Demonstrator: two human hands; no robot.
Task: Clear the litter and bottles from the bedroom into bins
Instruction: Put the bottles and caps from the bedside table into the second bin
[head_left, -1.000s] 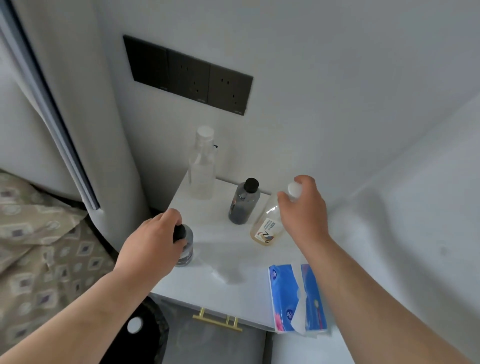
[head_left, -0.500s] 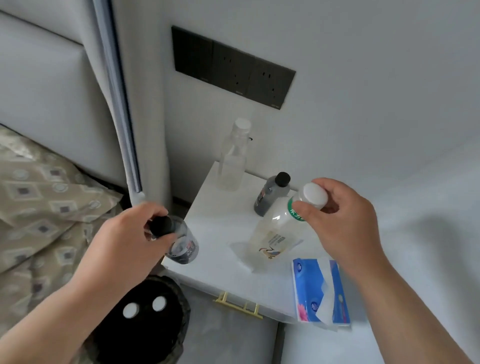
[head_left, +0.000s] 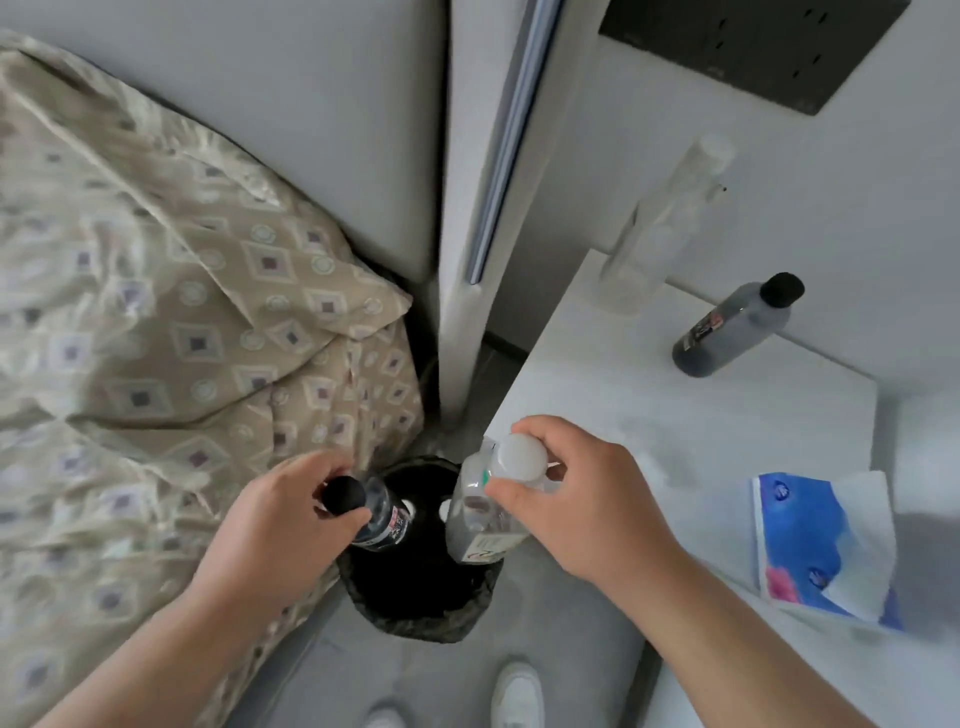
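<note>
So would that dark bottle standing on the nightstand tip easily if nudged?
Probably: the dark bottle is tall and narrow. It looks nearly full, so likely weighty for its size. Once down, its round body may roll on the nightstand.

Bin (head_left: 415, 626) gapes open between bed (head_left: 156, 322) and nightstand (head_left: 675, 415).

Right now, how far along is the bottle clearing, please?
White round items lie in the black bin. The left hand holds a black-capped bottle, the right hand a white-capped bottle, above it. A dark bottle and a clear bottle stand uncleared on the nightstand.
</note>
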